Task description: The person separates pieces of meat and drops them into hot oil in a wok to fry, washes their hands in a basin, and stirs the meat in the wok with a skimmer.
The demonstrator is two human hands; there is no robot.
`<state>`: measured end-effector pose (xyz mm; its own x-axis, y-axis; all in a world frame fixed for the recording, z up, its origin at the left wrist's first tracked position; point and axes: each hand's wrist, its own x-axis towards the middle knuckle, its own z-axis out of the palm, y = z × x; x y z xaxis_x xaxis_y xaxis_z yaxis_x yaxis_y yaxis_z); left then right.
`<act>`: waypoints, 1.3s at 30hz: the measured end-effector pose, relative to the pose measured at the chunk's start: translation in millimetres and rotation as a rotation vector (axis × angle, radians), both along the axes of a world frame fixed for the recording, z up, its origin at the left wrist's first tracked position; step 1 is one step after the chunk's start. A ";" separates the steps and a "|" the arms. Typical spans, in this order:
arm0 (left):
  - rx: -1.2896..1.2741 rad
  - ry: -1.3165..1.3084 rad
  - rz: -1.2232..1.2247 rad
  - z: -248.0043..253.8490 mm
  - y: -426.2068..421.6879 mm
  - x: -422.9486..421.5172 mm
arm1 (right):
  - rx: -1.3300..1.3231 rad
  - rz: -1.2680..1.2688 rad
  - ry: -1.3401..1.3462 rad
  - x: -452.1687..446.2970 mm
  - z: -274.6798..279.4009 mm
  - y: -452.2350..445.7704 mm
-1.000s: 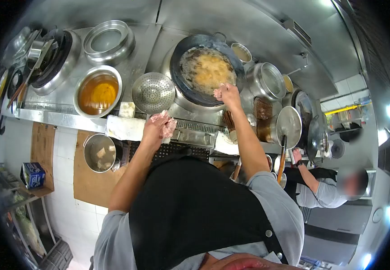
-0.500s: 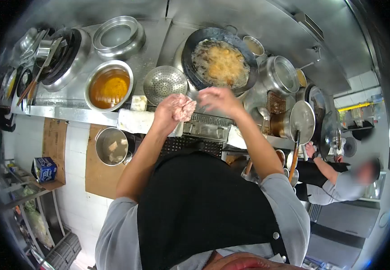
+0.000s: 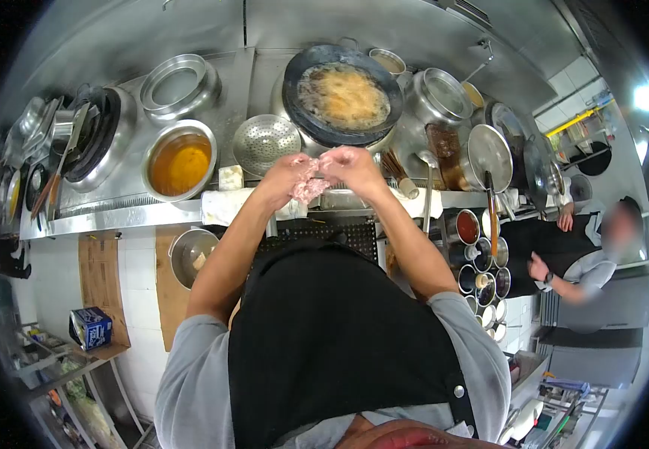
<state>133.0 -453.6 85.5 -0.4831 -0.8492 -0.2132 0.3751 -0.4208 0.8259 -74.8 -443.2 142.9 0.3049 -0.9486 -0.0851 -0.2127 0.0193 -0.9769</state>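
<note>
My left hand [image 3: 287,179] is closed around a lump of pale pink raw meat [image 3: 308,190] that looks minced. My right hand [image 3: 348,166] meets it from the other side, its fingers pinching at the meat's upper edge. Both hands are in front of the black wok [image 3: 294,97], where pale golden food [image 3: 347,93] fries in bubbling oil. Just beyond my left hand lies a perforated metal strainer [image 3: 266,142]. How much meat sits between my right fingertips is partly hidden.
Left of the strainer stands a metal bowl [image 3: 210,142] of amber liquid. A white cloth [image 3: 223,207] drapes over the counter edge. To the right are a bamboo brush [image 3: 406,185], a ladle [image 3: 428,179] and several sauce pots. A co-worker [image 3: 564,254] stands at the far right.
My right hand has come left from near the wok onto the meat in my left hand. The view has shifted, bringing more sauce pots into sight. The co-worker has turned and moved their arms.
</note>
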 end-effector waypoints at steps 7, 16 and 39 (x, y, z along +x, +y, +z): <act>0.001 0.059 0.092 27.7 18.8 6.8 | 0.289 -0.077 -0.596 -13.8 32.4 8.3; -0.118 -0.066 0.236 31.6 11.1 -24.0 | -0.264 -0.109 0.146 3.6 -2.2 -17.5; 0.302 0.198 0.450 -39.6 -47.9 -10.7 | -0.110 0.029 0.575 -38.1 -124.6 -296.3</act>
<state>122.3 -501.5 45.9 -0.1434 -0.8958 -0.4206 0.7070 -0.3901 0.5899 -112.9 -739.5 18.2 0.2647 -0.9532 -0.1461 -0.7083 -0.0893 -0.7003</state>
